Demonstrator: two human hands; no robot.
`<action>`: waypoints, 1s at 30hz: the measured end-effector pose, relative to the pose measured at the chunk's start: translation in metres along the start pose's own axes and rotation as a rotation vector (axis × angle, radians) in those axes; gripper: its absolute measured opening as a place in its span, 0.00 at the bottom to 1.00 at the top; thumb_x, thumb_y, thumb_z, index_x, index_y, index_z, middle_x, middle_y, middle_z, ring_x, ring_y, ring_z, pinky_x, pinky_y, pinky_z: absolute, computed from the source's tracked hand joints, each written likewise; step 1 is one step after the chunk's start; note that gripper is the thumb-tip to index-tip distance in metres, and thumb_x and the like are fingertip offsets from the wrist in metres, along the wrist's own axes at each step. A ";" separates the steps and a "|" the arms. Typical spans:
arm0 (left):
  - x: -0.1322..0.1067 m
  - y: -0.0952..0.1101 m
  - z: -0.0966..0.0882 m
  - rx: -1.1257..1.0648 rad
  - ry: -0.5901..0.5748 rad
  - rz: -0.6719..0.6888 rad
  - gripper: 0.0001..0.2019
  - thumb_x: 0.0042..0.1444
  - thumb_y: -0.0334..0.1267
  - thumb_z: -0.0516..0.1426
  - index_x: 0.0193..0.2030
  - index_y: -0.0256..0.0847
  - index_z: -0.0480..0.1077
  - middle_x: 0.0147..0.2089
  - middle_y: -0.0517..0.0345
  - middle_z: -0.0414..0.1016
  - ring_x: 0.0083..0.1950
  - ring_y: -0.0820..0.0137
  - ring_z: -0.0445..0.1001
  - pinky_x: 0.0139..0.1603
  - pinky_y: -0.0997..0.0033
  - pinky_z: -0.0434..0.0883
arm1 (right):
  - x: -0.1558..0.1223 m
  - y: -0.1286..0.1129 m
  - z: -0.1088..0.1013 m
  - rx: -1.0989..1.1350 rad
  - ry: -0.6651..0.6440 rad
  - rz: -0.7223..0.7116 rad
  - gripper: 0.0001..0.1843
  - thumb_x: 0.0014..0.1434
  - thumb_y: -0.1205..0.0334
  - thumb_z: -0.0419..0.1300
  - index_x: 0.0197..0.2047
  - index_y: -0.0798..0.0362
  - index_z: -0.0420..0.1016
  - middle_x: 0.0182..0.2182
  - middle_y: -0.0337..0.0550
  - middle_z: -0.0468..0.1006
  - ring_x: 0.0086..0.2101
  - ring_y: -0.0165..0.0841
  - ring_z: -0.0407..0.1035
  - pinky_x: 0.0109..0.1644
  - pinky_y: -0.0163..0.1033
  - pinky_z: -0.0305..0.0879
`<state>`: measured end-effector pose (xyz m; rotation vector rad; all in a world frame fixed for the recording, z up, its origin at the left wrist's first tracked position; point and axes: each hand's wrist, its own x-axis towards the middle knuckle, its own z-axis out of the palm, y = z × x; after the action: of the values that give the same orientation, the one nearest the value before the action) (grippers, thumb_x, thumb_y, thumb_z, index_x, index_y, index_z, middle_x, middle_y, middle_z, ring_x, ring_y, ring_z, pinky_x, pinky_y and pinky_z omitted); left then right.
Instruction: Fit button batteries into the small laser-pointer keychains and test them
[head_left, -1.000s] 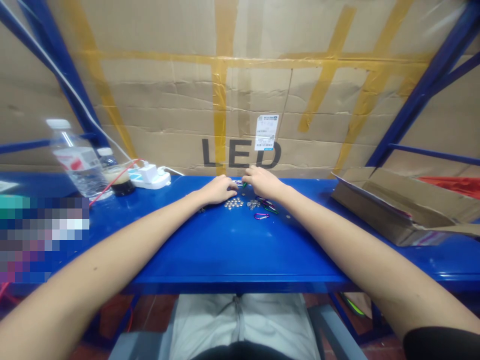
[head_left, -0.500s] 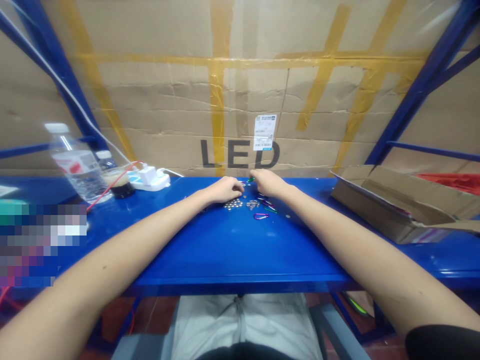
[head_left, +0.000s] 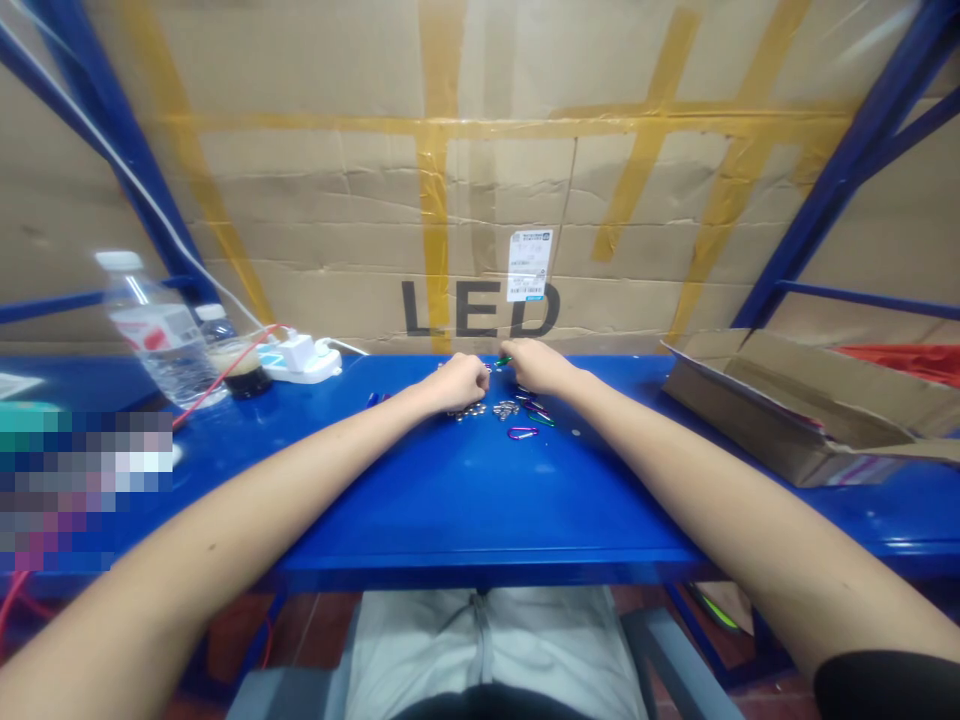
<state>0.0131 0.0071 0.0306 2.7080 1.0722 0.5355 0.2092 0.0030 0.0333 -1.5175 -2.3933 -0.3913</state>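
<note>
Both my hands reach to the far side of the blue shelf [head_left: 465, 500]. My left hand [head_left: 461, 381] is curled, fingers pinched over a small heap of silver rings [head_left: 471, 409]; what it holds is too small to make out. My right hand [head_left: 536, 365] is closed on a green carabiner [head_left: 502, 360] whose tip sticks out towards my left hand. Just in front of the hands lie a second cluster of silver rings [head_left: 506, 408] and loose coloured carabiners, one purple [head_left: 522, 433].
A clear water bottle [head_left: 157, 335] and a dark drink bottle [head_left: 232, 355] stand at the left, next to a white power strip [head_left: 304, 357] with a red cable. An open cardboard box [head_left: 795, 410] sits at the right. A taped "LED" carton forms the back wall.
My left hand slid right and curled tighter over the silver rings. My right hand lifted the green carabiner slightly and holds it near the left hand.
</note>
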 end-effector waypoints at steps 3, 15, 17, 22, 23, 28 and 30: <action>-0.003 0.008 -0.002 0.123 -0.067 0.001 0.11 0.44 0.20 0.56 0.26 0.37 0.76 0.24 0.55 0.74 0.27 0.67 0.73 0.32 0.68 0.68 | 0.000 -0.001 -0.001 0.047 -0.001 0.014 0.17 0.58 0.76 0.54 0.49 0.57 0.74 0.45 0.56 0.80 0.44 0.44 0.73 0.43 0.41 0.63; -0.004 -0.008 -0.004 -0.067 0.300 0.094 0.07 0.53 0.26 0.57 0.38 0.37 0.73 0.34 0.56 0.77 0.36 0.69 0.74 0.38 0.70 0.68 | 0.005 -0.003 0.001 0.597 0.060 -0.013 0.13 0.55 0.77 0.56 0.40 0.55 0.76 0.41 0.47 0.81 0.42 0.37 0.74 0.48 0.42 0.67; -0.005 -0.009 -0.005 -0.076 0.411 0.172 0.05 0.56 0.28 0.57 0.39 0.38 0.72 0.36 0.55 0.77 0.37 0.69 0.74 0.40 0.69 0.69 | 0.006 -0.003 0.004 0.701 0.058 -0.032 0.12 0.55 0.76 0.57 0.39 0.55 0.75 0.40 0.47 0.81 0.43 0.38 0.74 0.51 0.44 0.68; -0.009 -0.006 -0.005 -0.065 0.507 0.306 0.05 0.59 0.27 0.57 0.41 0.38 0.70 0.40 0.54 0.77 0.42 0.68 0.74 0.46 0.66 0.71 | 0.011 -0.004 0.008 0.971 0.023 -0.102 0.11 0.55 0.73 0.59 0.41 0.54 0.74 0.42 0.46 0.80 0.47 0.38 0.74 0.57 0.48 0.67; -0.009 -0.005 -0.005 -0.062 0.514 0.314 0.06 0.59 0.27 0.57 0.41 0.38 0.70 0.40 0.54 0.78 0.42 0.68 0.74 0.46 0.66 0.72 | 0.011 -0.004 0.009 1.003 0.014 -0.111 0.10 0.55 0.73 0.59 0.41 0.54 0.73 0.41 0.45 0.80 0.47 0.38 0.73 0.57 0.48 0.67; -0.008 -0.005 -0.004 -0.048 0.536 0.331 0.06 0.59 0.26 0.57 0.41 0.38 0.70 0.40 0.54 0.77 0.41 0.69 0.75 0.46 0.66 0.73 | 0.012 -0.004 0.009 1.064 0.013 -0.116 0.09 0.53 0.72 0.61 0.39 0.53 0.73 0.39 0.43 0.80 0.46 0.37 0.74 0.57 0.49 0.67; -0.007 -0.007 -0.003 -0.040 0.543 0.336 0.06 0.59 0.26 0.57 0.41 0.38 0.71 0.39 0.55 0.77 0.41 0.69 0.75 0.45 0.66 0.73 | 0.012 -0.003 0.009 1.076 0.025 -0.111 0.08 0.53 0.71 0.61 0.38 0.53 0.73 0.38 0.42 0.80 0.45 0.37 0.74 0.56 0.49 0.68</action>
<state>0.0026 0.0069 0.0297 2.7864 0.6775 1.3895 0.2006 0.0147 0.0296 -0.8461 -2.0455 0.7475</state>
